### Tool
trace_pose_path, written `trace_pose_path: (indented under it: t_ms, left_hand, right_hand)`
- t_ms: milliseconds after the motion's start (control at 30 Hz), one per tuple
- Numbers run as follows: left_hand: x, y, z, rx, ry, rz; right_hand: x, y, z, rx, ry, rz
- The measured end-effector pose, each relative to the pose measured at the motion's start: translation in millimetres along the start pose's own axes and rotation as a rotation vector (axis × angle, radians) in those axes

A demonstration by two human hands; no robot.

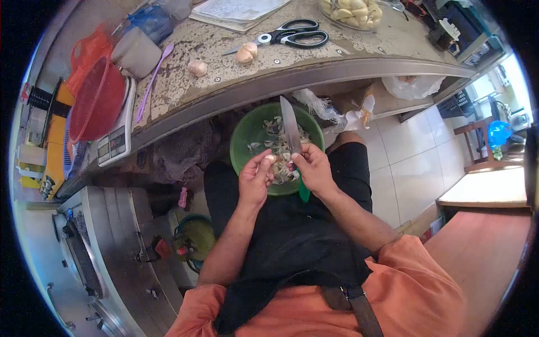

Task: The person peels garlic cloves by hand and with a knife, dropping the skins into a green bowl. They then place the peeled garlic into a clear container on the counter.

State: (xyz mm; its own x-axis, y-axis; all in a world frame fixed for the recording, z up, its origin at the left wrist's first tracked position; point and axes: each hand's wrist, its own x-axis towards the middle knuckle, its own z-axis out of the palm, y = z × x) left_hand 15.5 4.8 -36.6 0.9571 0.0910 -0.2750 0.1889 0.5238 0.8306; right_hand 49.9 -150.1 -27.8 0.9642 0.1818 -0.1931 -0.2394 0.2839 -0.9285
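Observation:
Between the fingertips of my left hand [255, 178] is a pale garlic clove [271, 158]. My right hand [315, 169] grips a knife [290, 124] close to where blade and green handle meet, with the wide blade pointing up and away from me. Both hands are over a green basin [240, 140] that sits at my lap. Garlic skins [273, 126] lie scattered inside the basin. On the worktop ahead rest a brownish garlic bulb [247, 53] and a smaller piece of garlic [197, 68].
Black-handled scissors [295, 37] lie on the worn worktop [188, 45], near a container of peeled garlic [353, 14]. At left, a red basket [98, 104] stands on a white scale [115, 145], beside a purple spoon [152, 84]. Metal drawers [120, 224] flank me.

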Motion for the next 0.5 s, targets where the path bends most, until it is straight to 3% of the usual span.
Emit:
trace_pose_path:
  t_ms: [200,333,500]
  left_hand:
    - [2,-2,-8,0.209,-0.062,0.086]
    - [3,-1,-7,0.274,-0.101,0.125]
    - [0,9,-2,0.201,-0.103,-0.033]
  right_hand:
    - [-6,-5,-6,-0.261,-0.033,-0.003]
    - [3,0,-14,-0.381,-0.078,-0.131]
    - [8,-17,-19,-0.754,-0.065,-0.208]
